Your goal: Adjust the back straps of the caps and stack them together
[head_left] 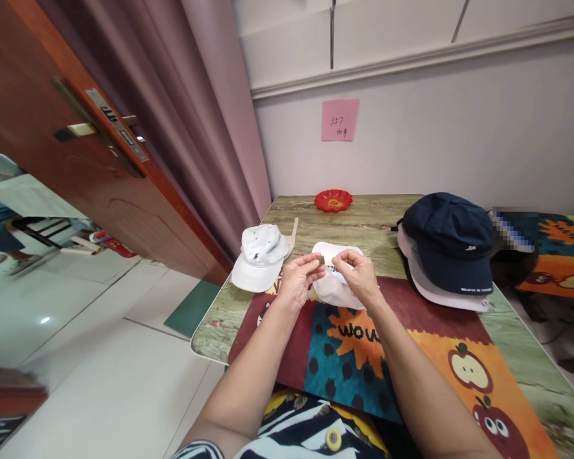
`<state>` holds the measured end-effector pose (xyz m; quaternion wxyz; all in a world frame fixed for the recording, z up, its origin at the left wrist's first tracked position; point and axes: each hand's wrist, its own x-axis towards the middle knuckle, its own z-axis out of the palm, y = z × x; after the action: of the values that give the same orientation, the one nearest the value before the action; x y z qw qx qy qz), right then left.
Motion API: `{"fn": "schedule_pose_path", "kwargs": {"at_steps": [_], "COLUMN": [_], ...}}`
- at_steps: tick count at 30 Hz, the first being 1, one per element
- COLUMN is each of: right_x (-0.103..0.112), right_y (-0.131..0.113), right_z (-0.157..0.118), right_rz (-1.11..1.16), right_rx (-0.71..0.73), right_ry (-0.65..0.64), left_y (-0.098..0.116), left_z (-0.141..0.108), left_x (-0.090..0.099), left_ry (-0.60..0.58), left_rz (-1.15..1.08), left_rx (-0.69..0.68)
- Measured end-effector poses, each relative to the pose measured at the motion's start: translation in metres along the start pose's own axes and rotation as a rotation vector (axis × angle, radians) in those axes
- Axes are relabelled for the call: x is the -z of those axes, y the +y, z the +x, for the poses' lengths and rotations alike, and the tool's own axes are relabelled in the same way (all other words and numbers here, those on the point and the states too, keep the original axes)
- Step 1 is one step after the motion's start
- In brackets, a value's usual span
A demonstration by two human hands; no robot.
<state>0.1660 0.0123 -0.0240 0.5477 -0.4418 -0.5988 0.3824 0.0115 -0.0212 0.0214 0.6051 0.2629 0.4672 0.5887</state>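
Observation:
Between the thumb and index finger of my left hand is a small flat brownish piece, too small to name. My right hand is closed in a pinch just to its right; whatever its fingertips hold is hidden. Under and behind both hands lies a pale pink cap, its brim pointing away from me and a small dark-and-blue mark partly covered by my fingers. To the left sits a white cap with a small dark emblem, brim toward me, a beige strip beside it.
A stack at the right has a navy cap on top and a pale pink cap beneath. A red scalloped dish stands at the back of the wood-patterned table. A colourful mat covers the front. A door stands left.

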Motion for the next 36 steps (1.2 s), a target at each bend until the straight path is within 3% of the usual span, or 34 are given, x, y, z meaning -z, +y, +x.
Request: {"fn": "schedule_pose_path", "kwargs": {"at_steps": [9,16,28,36], "right_x": [0.004,0.004,0.007,0.013], "right_y": [-0.001,0.002,-0.006,-0.012], "right_z": [0.002,0.001,-0.001,-0.001], "right_rz": [0.068,0.053,-0.048,-0.017], "right_rx": [-0.022,0.024,0.047,0.063], "right_ry": [-0.086,-0.105,-0.104,-0.138], "left_y": [-0.003,0.001,0.001,0.004], "left_z": [0.003,0.003,0.004,0.000], "left_x": [0.001,0.002,0.002,-0.002], "left_ry": [0.050,-0.049,-0.069,-0.092], "left_rz": [0.055,0.069,0.094,0.266], "left_rx": [-0.106,-0.059,-0.054,-0.204]}}
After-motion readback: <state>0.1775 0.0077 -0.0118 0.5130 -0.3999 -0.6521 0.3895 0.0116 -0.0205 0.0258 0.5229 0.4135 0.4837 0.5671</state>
